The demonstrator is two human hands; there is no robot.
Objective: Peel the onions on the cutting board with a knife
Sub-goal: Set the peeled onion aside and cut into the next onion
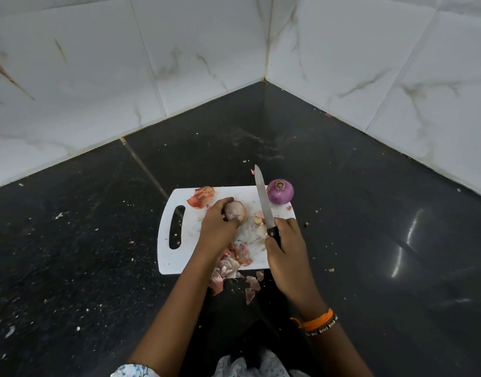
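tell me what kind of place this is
Probably a home kitchen, in a corner of a dark stone surface against marble-look wall tiles. A white cutting board, a knife and onions with loose skins suggest cooking prep.

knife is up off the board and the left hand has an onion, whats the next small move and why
Probably bring the knife down to the onion and trim an end. The right hand holds the blade pointing away, clear of it, while the left hand grips the onion on the cutting board, its skin apparently partly on.
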